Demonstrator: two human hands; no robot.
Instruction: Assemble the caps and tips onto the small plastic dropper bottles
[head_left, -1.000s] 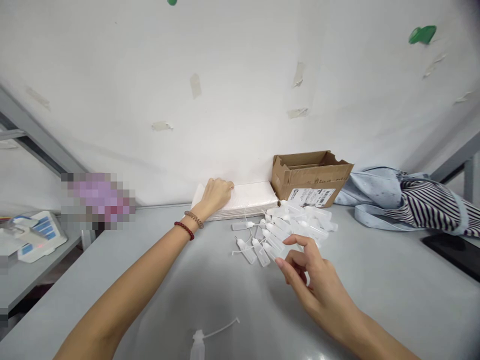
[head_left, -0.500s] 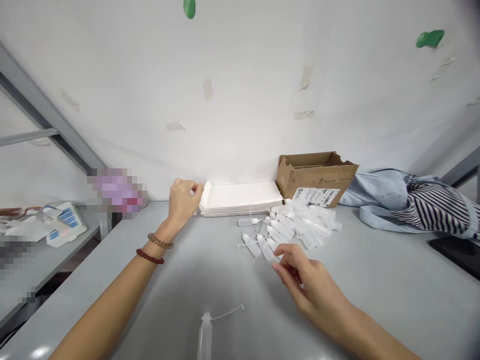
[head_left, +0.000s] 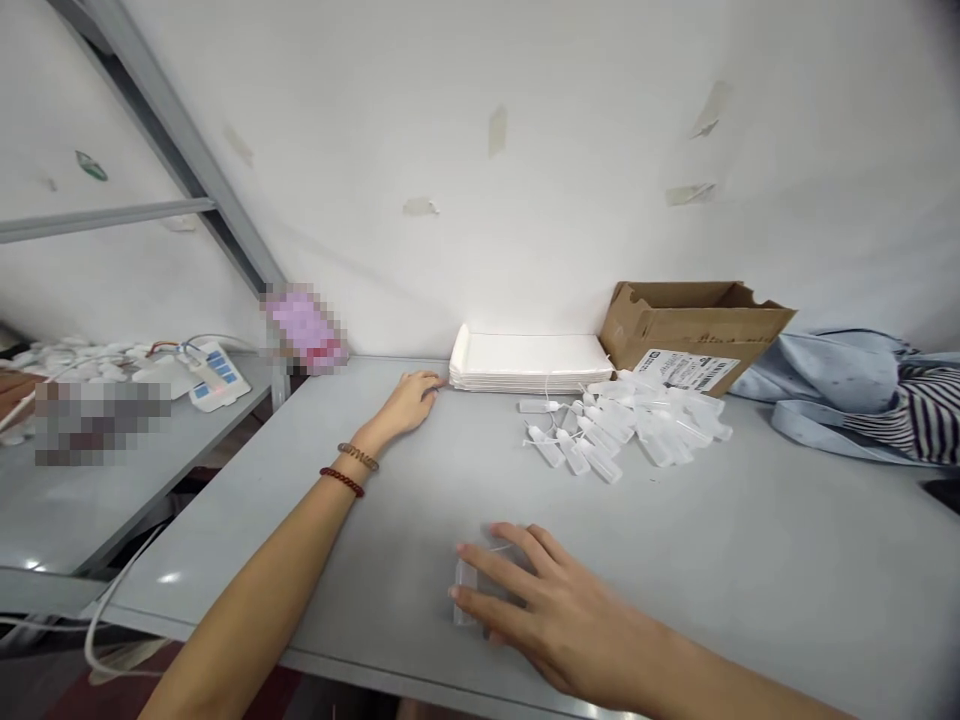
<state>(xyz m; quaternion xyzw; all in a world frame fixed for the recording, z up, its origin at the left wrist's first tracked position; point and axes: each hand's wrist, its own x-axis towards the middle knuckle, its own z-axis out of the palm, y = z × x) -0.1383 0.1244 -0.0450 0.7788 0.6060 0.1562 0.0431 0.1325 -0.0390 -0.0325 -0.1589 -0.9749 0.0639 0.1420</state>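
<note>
My right hand (head_left: 536,590) is spread over a small translucent plastic bottle (head_left: 465,592) lying near the table's front edge. Its fingertips reach to the bottle, partly covering it; whether they press on it I cannot tell. Farther back, my left hand (head_left: 409,402) rests low on the table with fingers stretched out, just left of a stack of flat white envelopes (head_left: 532,356). Nothing shows in that hand. A heap of similar translucent bottles (head_left: 600,435), some with thin white stems, lies in front of the stack and reaches to the right.
An open cardboard box (head_left: 697,330) with a label stands against the wall at the back right. Beside it lies a light blue and striped cloth (head_left: 840,390). On the left are a metal frame post (head_left: 187,140), a pink item (head_left: 304,325) and another table (head_left: 112,510).
My right hand has moved from beside the heap to the single bottle near the front. The left hand has lowered and its fingers have straightened. The view has turned left.
</note>
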